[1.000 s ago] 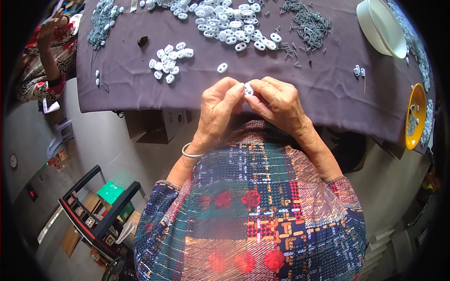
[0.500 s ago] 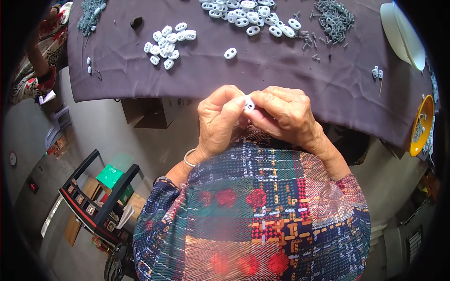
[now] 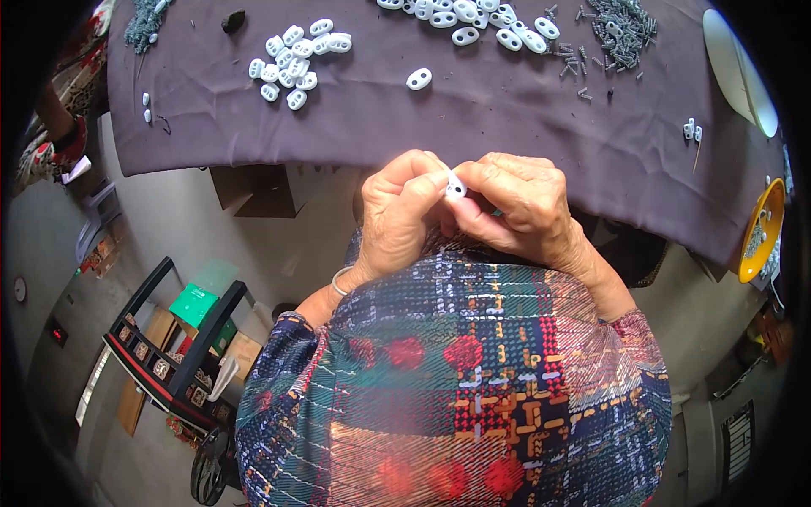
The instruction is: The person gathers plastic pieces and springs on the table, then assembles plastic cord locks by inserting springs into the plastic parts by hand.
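Both hands, left (image 3: pixel 397 215) and right (image 3: pixel 519 207), pinched one white toggle (image 3: pixel 455 187) in their grip near the surface's (image 3: pixel 507 118) front edge, many toggles (image 3: pixel 291 59) apparently left.

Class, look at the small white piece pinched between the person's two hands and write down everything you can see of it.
The small white piece looks like smooth, glossy plastic, with a rounded outline. Only a little of it shows; fingertips cover the rest, so any holes cannot be made out. The left hand and the right hand pinch it from either side, thumbs and forefingers pressed against it. It is held in the air close to the person's chest, just short of the near edge of the dark purple cloth, not touching it.
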`<state>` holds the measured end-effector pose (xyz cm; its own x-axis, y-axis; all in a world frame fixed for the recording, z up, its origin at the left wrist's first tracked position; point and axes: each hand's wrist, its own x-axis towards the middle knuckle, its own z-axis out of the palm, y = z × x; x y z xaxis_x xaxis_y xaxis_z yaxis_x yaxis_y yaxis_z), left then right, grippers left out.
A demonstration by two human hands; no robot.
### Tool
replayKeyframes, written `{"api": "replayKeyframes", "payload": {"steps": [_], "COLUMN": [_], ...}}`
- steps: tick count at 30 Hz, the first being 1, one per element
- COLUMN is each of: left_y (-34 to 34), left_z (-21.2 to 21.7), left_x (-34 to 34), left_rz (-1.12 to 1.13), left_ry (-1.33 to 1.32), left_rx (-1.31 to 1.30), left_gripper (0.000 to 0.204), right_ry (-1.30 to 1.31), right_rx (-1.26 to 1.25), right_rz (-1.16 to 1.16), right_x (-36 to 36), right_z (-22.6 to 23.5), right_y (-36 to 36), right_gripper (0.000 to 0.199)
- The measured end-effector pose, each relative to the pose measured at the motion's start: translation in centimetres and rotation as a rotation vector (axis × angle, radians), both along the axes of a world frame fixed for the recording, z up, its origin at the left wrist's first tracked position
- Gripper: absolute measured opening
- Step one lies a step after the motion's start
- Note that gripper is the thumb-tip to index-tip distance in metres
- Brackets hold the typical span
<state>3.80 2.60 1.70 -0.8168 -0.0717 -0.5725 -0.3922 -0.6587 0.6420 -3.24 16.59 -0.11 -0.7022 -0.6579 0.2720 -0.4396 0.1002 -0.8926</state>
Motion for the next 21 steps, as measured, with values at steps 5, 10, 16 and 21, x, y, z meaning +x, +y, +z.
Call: {"api": "replayKeyframes", "payload": {"steps": [5, 10, 16, 21], "left_y": [-0.09, -0.01, -0.07, -0.03], "left_z": [-0.05, -0.39, -0.39, -0.31], "left_x": [0.04, 0.30, 0.34, 0.37], "left_rz": [-0.001, 0.005, 0.006, 0.012], "left_ry": [-0.033, 0.004, 0.009, 0.021], "left_rx": [0.017, 0.009, 0.007, 0.007], "left_gripper": [0.013, 0.016, 0.015, 0.016], "right_ry": [-0.004, 0.002, 0.011, 0.022], "right_rx": [0.004, 0.007, 0.013, 0.029], "right_rz": [0.003, 0.007, 0.015, 0.023], "right_x": [0.05, 0.10, 0.13, 0.21], "right_z": [-0.16, -0.14, -0.12, -0.13], "right_y": [0.01, 0.02, 0.04, 0.01], "right_gripper": [0.018, 0.017, 0.017, 0.017]}}
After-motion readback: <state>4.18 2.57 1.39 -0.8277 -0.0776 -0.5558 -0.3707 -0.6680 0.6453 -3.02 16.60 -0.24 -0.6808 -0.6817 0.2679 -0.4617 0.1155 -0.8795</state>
